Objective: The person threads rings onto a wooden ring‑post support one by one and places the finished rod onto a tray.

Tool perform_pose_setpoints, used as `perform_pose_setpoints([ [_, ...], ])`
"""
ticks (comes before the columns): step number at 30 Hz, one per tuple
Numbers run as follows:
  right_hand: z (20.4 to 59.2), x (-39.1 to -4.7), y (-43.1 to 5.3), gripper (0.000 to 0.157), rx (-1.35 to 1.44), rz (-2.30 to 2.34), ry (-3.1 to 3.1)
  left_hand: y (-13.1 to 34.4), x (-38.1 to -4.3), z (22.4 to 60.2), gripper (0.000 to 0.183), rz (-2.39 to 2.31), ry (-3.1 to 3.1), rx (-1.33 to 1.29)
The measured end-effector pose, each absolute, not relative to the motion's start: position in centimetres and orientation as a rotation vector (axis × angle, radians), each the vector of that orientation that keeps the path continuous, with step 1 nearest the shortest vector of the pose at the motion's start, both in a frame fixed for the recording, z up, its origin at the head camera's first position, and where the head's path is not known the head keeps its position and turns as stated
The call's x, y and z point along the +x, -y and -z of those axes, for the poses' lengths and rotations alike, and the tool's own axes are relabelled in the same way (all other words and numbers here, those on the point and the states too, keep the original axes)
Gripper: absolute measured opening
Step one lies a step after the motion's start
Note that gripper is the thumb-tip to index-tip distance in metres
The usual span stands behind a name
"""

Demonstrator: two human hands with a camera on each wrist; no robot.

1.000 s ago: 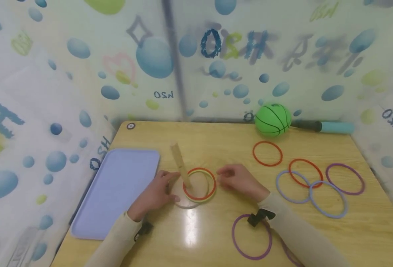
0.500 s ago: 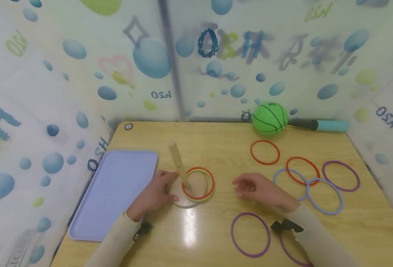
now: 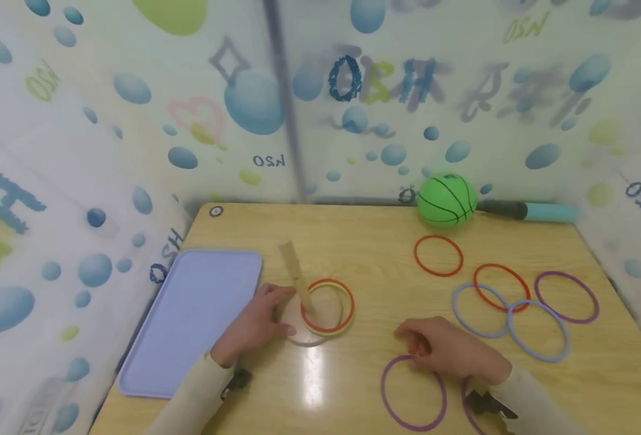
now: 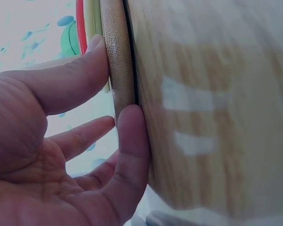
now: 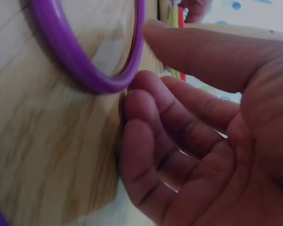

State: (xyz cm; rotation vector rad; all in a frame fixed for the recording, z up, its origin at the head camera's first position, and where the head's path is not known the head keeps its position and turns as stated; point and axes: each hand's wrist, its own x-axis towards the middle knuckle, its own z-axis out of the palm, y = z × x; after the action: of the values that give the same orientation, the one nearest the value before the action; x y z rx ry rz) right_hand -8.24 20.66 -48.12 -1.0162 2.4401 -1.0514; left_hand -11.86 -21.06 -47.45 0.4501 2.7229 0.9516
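Note:
A wooden peg [image 3: 293, 269] stands on a round wooden base [image 3: 324, 311]. Red [image 3: 354, 307] and yellow-green [image 3: 342, 329] rings lie stacked about its foot, on the base's right part. My left hand [image 3: 255, 323] holds the base at its left edge. In the left wrist view, the thumb [image 4: 78, 77] and fingertips touch the rim [image 4: 118, 52]. My right hand [image 3: 450, 347] hovers at the top edge of a purple ring [image 3: 419, 428]. In the right wrist view, its loosely curled fingers [image 5: 139, 146] are beside the ring [image 5: 66, 52], with the thumb tip close to it.
A lavender tray [image 3: 211, 284] lies at left. Several rings lie at right: red [image 3: 438, 275], blue [image 3: 537, 359], another purple ring [image 3: 597, 302]. Another purple ring [image 3: 464, 399] is partly under the right sleeve. A green ball [image 3: 447, 199] and a blue-handled pump-like thing [image 3: 548, 212] are at the back.
My right hand has moved away from the stacked rings, to the right and toward me, to the purple ring. My left hand stays at the base.

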Motion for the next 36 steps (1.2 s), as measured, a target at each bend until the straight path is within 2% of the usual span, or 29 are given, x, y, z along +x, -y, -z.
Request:
perform_pose_setpoints([
  [7,48.5,-7.2,-19.8,0.036,-1.204,0.969,-2.584,21.1,-11.7,47.3,0.081,-0.924,-2.746,0.458],
  [19,48.1,-8.1,-21.0,0.031,-1.257,0.949,-2.626,20.8,-11.2,47.9,0.081,-0.928,-2.736,0.418],
  [24,46.7,-9.0,-21.1,0.033,-1.173,1.01,-2.608,20.9,-11.6,47.6,0.081,-0.95,-2.741,0.437],
  [30,44.9,-9.7,-21.3,0.027,-1.038,1.03,-2.579,20.9,-12.1,47.5,0.082,-0.925,-2.744,0.445],
  [36,43.0,-10.3,-21.4,0.019,-0.951,1.285,-2.372,21.0,-11.9,47.6,0.081,-0.937,-2.748,0.435],
])
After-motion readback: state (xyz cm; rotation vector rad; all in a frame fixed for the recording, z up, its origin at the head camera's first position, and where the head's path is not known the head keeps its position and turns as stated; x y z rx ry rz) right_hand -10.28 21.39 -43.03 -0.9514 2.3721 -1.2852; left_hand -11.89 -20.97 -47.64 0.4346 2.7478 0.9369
